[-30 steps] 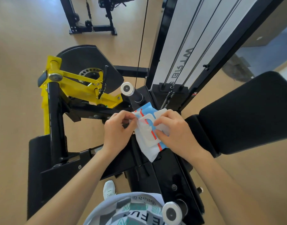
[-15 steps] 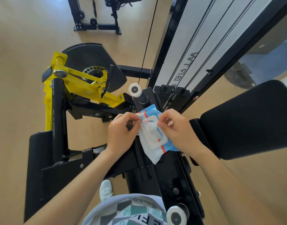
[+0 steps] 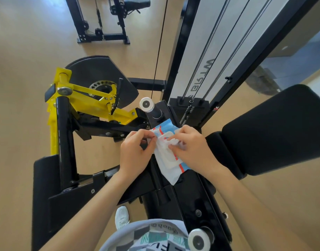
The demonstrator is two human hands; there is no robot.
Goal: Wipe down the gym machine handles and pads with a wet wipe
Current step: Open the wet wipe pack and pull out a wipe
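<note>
A white and blue wet-wipe pack (image 3: 169, 160) with red stripes is held over the black gym machine frame (image 3: 175, 196). My left hand (image 3: 135, 153) pinches the pack's upper left edge. My right hand (image 3: 193, 147) has its fingertips on the white lid flap at the pack's top, and a bit of white wipe shows under them. A large black back pad (image 3: 277, 129) lies to the right. A chrome-capped black handle (image 3: 152, 107) sticks up just beyond the pack, and another chrome-capped handle (image 3: 200, 239) is near my body.
A yellow lever arm (image 3: 88, 100) and a black cam disc (image 3: 99, 71) stand at the left, above a black pad (image 3: 45, 196). The weight stack tower (image 3: 206, 57) rises at the centre right. Another machine (image 3: 103, 19) stands on the tan floor at the back. My white shoe (image 3: 121, 217) shows below.
The view has shifted slightly. My right fingers have moved from the pack's side to the lid flap at its top, while my left hand keeps its hold on the edge.
</note>
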